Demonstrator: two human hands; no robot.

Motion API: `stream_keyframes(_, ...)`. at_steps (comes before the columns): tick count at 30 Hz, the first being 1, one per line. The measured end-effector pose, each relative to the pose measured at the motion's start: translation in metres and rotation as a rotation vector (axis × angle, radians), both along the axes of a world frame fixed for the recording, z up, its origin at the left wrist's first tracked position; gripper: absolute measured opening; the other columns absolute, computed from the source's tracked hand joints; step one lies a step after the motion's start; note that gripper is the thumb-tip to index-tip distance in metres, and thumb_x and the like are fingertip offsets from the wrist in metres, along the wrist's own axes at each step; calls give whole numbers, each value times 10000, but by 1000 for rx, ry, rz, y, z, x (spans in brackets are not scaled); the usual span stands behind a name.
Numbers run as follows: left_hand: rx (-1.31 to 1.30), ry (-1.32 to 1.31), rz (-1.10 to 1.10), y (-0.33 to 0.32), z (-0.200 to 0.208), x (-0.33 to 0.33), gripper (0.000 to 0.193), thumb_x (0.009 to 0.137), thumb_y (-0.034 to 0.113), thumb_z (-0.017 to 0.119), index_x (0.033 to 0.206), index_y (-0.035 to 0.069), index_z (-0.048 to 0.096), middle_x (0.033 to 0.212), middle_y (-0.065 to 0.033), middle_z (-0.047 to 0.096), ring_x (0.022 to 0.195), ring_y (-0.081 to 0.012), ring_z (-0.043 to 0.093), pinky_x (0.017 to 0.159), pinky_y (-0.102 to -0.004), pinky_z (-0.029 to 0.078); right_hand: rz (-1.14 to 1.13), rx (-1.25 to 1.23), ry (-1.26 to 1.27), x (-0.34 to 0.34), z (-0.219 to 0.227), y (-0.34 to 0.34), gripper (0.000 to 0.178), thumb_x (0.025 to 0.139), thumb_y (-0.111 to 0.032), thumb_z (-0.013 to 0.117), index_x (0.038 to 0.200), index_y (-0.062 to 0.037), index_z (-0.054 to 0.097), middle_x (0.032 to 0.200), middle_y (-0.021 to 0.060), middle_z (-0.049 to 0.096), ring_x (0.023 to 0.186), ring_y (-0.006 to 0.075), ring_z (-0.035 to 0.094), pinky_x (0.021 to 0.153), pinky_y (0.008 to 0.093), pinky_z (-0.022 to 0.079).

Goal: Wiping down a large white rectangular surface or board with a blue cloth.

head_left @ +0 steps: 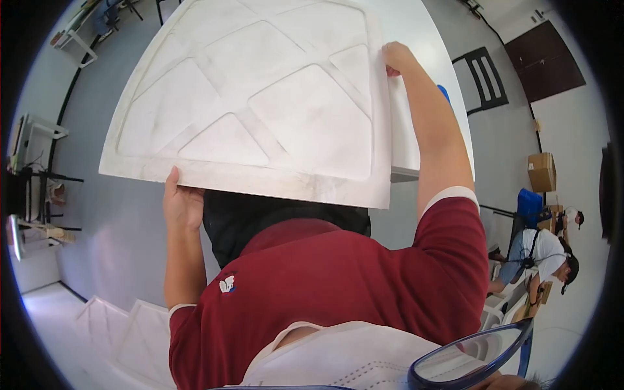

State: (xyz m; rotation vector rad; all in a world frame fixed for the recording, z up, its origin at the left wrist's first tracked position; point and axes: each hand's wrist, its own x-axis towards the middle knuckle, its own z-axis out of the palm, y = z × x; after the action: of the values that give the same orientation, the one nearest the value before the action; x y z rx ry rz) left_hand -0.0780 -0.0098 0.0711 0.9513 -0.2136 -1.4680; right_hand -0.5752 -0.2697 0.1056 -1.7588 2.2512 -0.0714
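Gripping a white ribbed panel [260, 97] flat-on, long axis left-right, left hand [182, 201] under, right hand [398, 57] atop

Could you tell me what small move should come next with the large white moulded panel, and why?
Probably ease the large white moulded panel flat onto the white table behind it: the left hand grips its near edge, the right hand its far side, holding it tilted in mid-air.

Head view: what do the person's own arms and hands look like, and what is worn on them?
Both forearms are bare, and the left hand and right hand wear no gloves. No watch or ring shows. Short dark red sleeves with white-edged cuffs cover the upper arms; the shirt has a small white emblem on the chest.
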Motion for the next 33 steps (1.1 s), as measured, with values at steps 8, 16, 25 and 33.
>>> stream_keyframes(8,-19,49,-50,14,-8,-7,415,913,272,435,1219,-7,406,1214,-126,479,1079,-234,491,898,-357,420,-49,-534,162,-80,34,84,354,797,-374,521,1043,-143,628,1049,119,613,993,311,566,850,388,443)
stream_keyframes(16,-3,106,-77,45,1,-34,385,921,281,429,1196,12,425,1173,-105,517,1064,-222,500,889,-355,424,-56,-517,6,-98,37,167,505,783,-416,588,1104,-26,579,1009,192,609,971,317,571,872,348,426)
stream_keyframes(25,-6,193,-227,51,-3,-61,375,920,281,441,1205,39,412,1162,-89,509,1031,-208,506,845,-362,426,-110,-198,287,-47,-13,189,617,784,-579,479,1330,-326,342,1433,136,218,1254,416,266,943,620,242)
stream_keyframes(33,-89,179,-282,48,-8,-63,394,922,290,431,1225,41,391,1177,-84,491,1063,-206,477,852,-368,413,113,-618,280,-58,-4,186,356,836,-208,545,1134,-14,538,1119,188,565,1013,319,548,892,343,407)
